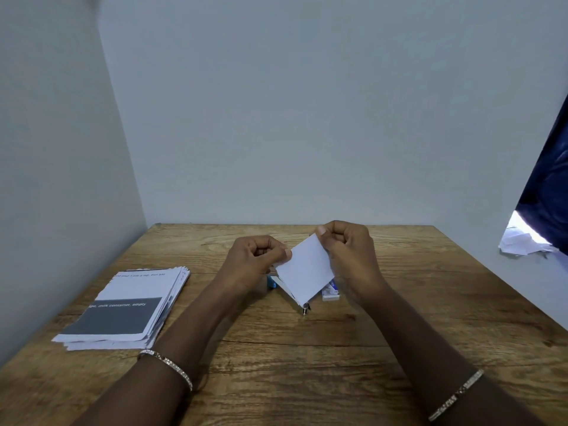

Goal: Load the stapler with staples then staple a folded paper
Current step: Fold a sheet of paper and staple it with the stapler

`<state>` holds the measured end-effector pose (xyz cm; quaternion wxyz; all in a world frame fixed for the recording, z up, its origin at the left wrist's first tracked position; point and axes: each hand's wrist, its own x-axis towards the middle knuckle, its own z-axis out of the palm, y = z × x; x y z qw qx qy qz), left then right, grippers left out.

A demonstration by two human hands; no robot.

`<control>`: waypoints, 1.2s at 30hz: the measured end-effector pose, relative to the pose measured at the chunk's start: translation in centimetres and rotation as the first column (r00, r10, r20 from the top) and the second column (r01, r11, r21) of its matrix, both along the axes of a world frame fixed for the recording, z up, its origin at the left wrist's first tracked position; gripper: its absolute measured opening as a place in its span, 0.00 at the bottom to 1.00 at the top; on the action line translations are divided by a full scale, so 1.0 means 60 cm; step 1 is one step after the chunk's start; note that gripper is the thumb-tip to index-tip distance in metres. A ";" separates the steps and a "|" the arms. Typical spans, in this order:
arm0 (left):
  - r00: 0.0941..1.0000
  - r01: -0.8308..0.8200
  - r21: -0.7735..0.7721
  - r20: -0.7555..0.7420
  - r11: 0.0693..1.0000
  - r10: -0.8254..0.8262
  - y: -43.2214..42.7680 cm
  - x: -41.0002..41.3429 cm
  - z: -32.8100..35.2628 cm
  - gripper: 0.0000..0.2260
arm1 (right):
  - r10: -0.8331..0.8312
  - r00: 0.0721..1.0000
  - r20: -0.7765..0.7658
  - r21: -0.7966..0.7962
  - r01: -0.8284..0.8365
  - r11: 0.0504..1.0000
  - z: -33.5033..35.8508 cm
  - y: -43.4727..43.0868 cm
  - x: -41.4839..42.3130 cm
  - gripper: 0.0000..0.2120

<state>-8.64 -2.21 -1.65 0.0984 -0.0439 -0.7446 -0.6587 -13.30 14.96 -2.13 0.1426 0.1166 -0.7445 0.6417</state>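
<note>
Folded paper (304, 269) at frame centre, above table (307, 364). Left hand (255, 259) pinches its left corner, right hand (347, 256) its top corner. Stapler (271, 283) mostly hidden beneath. Staple box (331, 293) just right of stapler, contents not discernible. Paper stack (123, 309) lower left.

table (307, 364): wood, shown matt, with grain and knots exposed. folded paper (304, 269): smooth, matt white sheet. stack of sheets (123, 309): printed paper, edges seen rough and uneven. stapler (272, 282): blue plastic, largely hidden, tipped with glossy metal. bracelets (167, 362): glinting metal. wall (307, 118): smooth, matt. cloth (550, 179): dark blue, creased.
</note>
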 end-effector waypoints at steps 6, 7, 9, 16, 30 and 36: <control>0.998 -0.019 -0.093 -0.053 0.995 0.014 -0.010 -0.003 -0.005 0.06 | -0.133 0.991 -0.018 0.040 0.134 0.990 0.008 0.012 -0.004 0.12; 0.998 -0.024 -0.104 -0.063 0.994 0.017 -0.011 -0.004 -0.007 0.05 | -0.126 0.992 -0.018 0.039 0.126 0.991 0.008 0.013 -0.004 0.12; 0.996 -0.035 -0.136 -0.086 0.990 0.024 -0.014 -0.006 -0.010 0.05 | -0.060 0.998 -0.017 0.014 0.061 0.998 0.008 0.015 -0.001 0.12; 0.964 -0.125 -0.295 -0.260 0.947 0.047 -0.021 -0.011 -0.014 0.06 | 0.054 0.972 -0.227 0.349 0.029 0.937 0.014 0.017 0.009 0.14; 0.815 -0.331 -0.466 -0.579 0.821 0.000 -0.016 -0.012 -0.013 0.02 | 0.111 0.929 -0.353 0.517 0.095 0.851 0.023 0.000 0.025 0.01; 0.803 -0.373 -0.460 -0.595 0.806 0.033 -0.039 -0.016 -0.012 0.03 | 0.020 0.952 -0.307 0.491 0.141 0.860 0.039 0.043 0.004 0.02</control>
